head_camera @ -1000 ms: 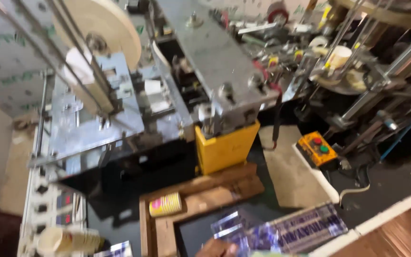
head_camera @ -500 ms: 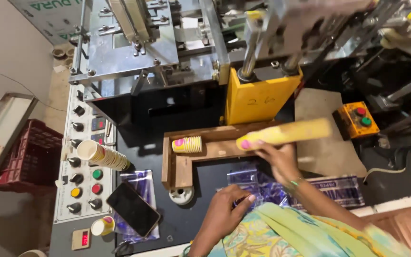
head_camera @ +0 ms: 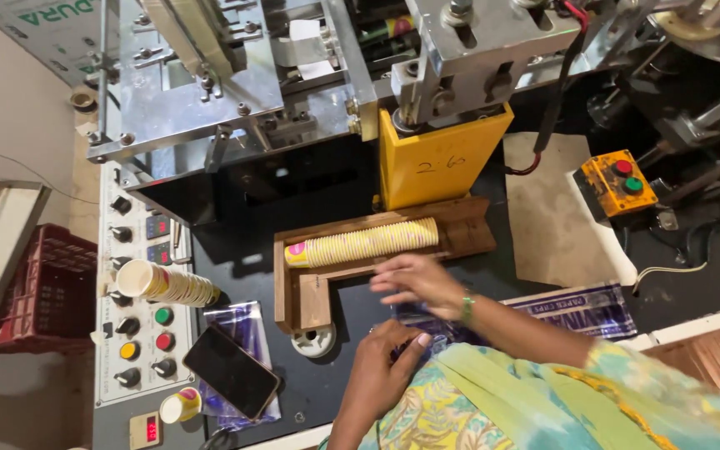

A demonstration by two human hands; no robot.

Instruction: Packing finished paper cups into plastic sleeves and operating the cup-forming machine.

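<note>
Since half a second ago, the long stack of paper cups (head_camera: 366, 242) has left the right hand (head_camera: 414, 282) and now lies on its side in the wooden tray (head_camera: 293, 292), with its pink end toward the left. Right hand has come back a little toward the person; it hovers just below the stack, near it but apart, with the fingers spread loosely, so its grip is wide and holds nothing. A green bangle sits on that wrist.

Left hand (head_camera: 383, 358) is lower, close to the body, and its fingers pinch the edge of a clear plastic bag with blue print (head_camera: 581, 302) that lies flat on the dark worktop (head_camera: 339, 392); the grip is narrow on this bag. So the stack is above both hands, touching neither.

On the left, a shorter stack of cups (head_camera: 164, 283) rests on the control panel (head_camera: 139, 350) with its coloured buttons. A black phone (head_camera: 229, 372) lies beside the panel. Behind the tray stands a yellow block of the machine (head_camera: 435, 167).
</note>
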